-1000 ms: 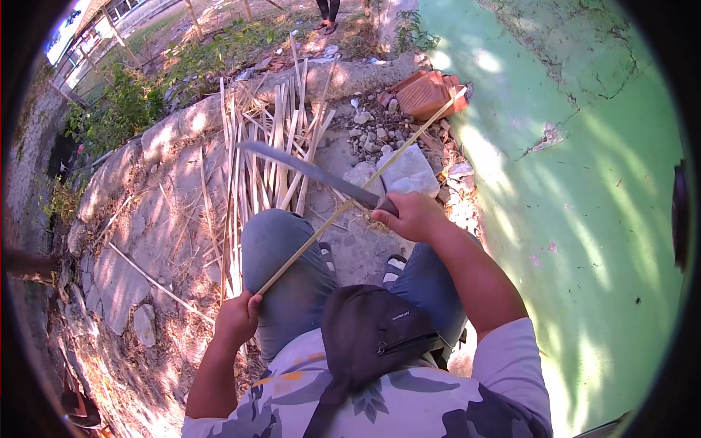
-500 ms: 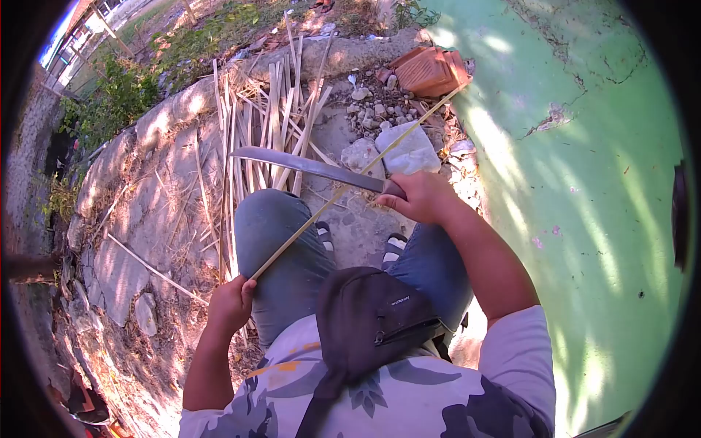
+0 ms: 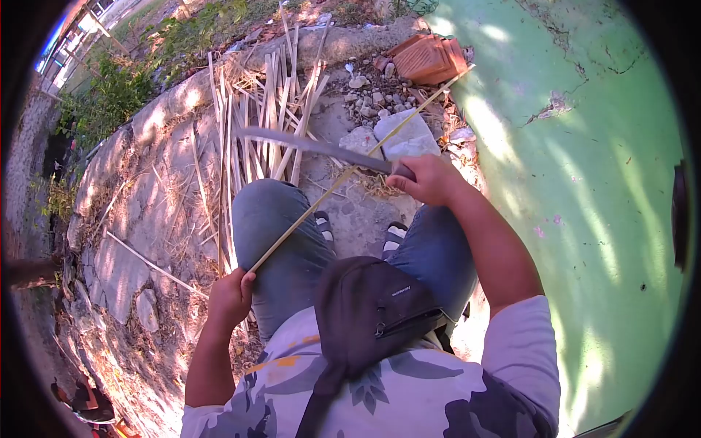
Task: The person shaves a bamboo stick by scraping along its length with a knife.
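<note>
My left hand [image 3: 231,298] is closed around the near end of a long, thin yellowish strip [image 3: 303,217], which looks like split bamboo. The strip slants up and right over my left knee, its far end by the stacked roof tiles. In my right hand [image 3: 431,180] is the dark handle of a machete [image 3: 314,145]. Its long blade points left and crosses the strip, seemingly on top; whether the edge touches it I cannot tell. The blade looks slightly blurred. Beyond my knees lies a pile of pale strips [image 3: 266,109] on the ground.
Orange roof tiles [image 3: 427,60] are stacked at the foot of a green wall [image 3: 584,190] on my right. Pale stone blocks [image 3: 406,136] and rubble lie in front of my feet. A loose stick [image 3: 157,265] rests on the cracked ground to the left.
The machete and my right hand have shifted slightly up and to the right along the strip. My left hand keeps its hold, nearly in the same place.
</note>
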### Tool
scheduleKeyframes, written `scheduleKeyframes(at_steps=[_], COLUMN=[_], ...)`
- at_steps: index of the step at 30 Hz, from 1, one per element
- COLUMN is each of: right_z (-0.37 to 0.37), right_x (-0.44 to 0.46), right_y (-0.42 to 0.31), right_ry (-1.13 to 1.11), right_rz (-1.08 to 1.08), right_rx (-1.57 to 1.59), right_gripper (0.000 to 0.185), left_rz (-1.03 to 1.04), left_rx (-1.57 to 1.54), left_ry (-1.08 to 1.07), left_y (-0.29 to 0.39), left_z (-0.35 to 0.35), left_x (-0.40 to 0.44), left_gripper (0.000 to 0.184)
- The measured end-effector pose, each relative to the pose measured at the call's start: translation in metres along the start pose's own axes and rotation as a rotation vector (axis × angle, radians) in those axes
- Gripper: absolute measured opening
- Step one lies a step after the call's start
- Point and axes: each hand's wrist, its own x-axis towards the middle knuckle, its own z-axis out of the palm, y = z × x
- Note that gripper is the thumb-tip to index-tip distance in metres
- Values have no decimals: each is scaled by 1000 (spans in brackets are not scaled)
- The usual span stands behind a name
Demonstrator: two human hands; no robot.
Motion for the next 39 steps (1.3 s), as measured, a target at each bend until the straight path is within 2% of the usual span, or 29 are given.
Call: scheduleKeyframes(at_steps=[1,4,7,8,10,13,16,20,21,24,25,28,32,36,39], right_z=[-4,-8,-10,-3,19,9,0,1,-2,22,23,9,0,13,12], right_x=[4,24,20,15,0,-9,5,27,24,7,1,2,25,17,-1], right_y=[11,47,29,16,-8,-14,18,35,23,-4,-11,10,35,11,-20], right_ry=[30,223,53,9,84,0,88,149,72,27,-14,-1,59,48,-62], right_rz=[128,233,300,236,2,-28,81,249,253,44,55,36,282,152,74], right_rx=[121,226,161,168,168,-7,208,243,198,147,27,56,312,158,66], right_gripper=[61,67,65,63,65,65,66,66,65,65,64,64,66,64,59], left_rz=[-3,-13,-18,-34,-41,-26,-24,-70,-93,-77,-67,-52,-52,-73,-39], left_rx=[3,-1,-37,-58,-72,-41,-10,-32,-39,-76,-63,-46,-70,-69,-80], left_ry=[-5,-14,-53,-75,-106,-73,-44,-101,-129,-134,-126,-97,-82,-117,-98], left_y=[1,3,1,0,-1,-3,2,6,6,0,0,1,2,-1,0], left_z=[-1,-7,-11,-12,-10,-9,-6,-15,-17,-16,-15,-13,-11,-15,-12], left_x=[2,2,8,8,6,6,4,6,7,9,8,6,7,8,10], left_gripper=[47,48,48,48,48,47,47,46,46,46,46,47,48,47,46])
